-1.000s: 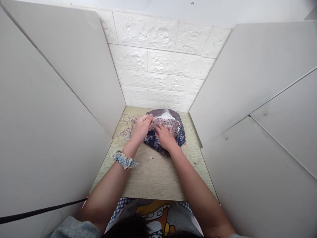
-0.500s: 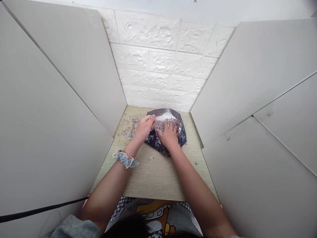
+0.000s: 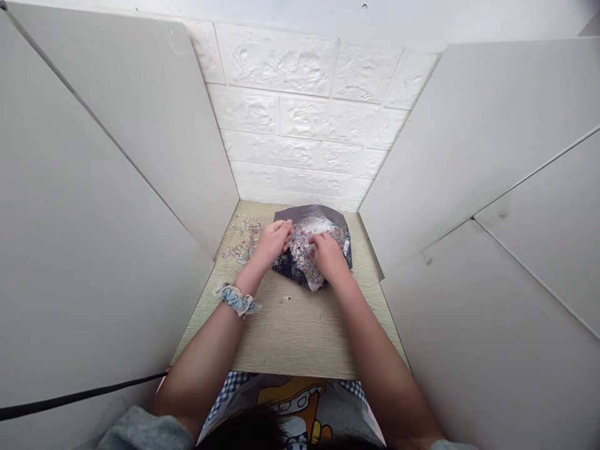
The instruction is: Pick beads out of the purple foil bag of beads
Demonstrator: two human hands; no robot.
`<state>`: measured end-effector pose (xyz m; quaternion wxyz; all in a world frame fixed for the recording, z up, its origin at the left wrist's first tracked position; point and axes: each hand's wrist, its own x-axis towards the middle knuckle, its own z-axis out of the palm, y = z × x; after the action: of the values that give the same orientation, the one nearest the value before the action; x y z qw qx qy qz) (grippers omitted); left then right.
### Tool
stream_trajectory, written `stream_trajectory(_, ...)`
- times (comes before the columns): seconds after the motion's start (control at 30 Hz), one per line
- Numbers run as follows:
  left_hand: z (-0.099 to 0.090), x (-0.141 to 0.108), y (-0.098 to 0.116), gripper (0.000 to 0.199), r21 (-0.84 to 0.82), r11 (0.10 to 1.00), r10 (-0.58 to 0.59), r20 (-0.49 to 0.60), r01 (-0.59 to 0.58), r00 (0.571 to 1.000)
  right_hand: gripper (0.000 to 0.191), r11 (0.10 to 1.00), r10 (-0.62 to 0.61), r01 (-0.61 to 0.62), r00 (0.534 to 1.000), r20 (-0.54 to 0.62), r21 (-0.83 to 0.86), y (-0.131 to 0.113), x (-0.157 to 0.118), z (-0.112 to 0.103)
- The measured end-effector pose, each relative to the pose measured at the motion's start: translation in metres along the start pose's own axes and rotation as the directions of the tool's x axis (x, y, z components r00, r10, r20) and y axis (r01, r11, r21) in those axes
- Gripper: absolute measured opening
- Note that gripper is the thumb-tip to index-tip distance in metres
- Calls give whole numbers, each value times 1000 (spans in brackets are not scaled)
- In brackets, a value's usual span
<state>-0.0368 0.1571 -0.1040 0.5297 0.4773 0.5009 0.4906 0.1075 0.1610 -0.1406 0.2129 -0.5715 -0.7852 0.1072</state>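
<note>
- Reaching forward over the tabletop point(image 3: 300, 337), both of the person's bare hands meet at a blue patterned bag point(image 3: 285, 265) lying near the far edge, close to the white brick-textured wall point(image 3: 300, 112).
- Head view: the left hand point(image 3: 273, 242) sits at the bag's left side, fingers curled together and pinched on the edge of the bag's shiny silver lining point(image 3: 312, 219); whether a bead is caught between the fingertips is too small to tell.
- Head view: the right hand point(image 3: 329, 257) rests on the right part of the bag, fingers bent and closed down on the bag's material beside a heap of small multicoloured beads point(image 3: 304, 250).
- The beads lie inside the opened bag, between the two hands, spilling toward its near point.
- The bag's mouth is spread open, the silver inside facing up and the blue outside showing along its near and right edges.
- A strand of beaded work point(image 3: 244, 240) lies flat on the tabletop by the far left corner, just left of the left hand and apart from the bag.
- A few loose beads point(image 3: 287, 299) sit on the bare wood nearer the person, just short of the bag.
- A blue scrunchie point(image 3: 235, 299) circles the left wrist.
- White panels point(image 3: 117, 175) stand along the left and right edges of the tabletop, boxing it in.
- A black cable point(image 3: 70, 399) runs across the lower left, off the tabletop.
</note>
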Motion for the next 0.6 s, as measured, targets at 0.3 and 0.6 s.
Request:
stream_trajectory(0.3,1,-5,10,19,-109,993,-66,-115,53,991,25,995,9,-18,995,-99,-93,-8,4,14)
stream_trajectory(0.6,5,-5,5,18,-76,993,-96,-71,91,993,24,982,0,-17,996,-92,-189,-11,7,24)
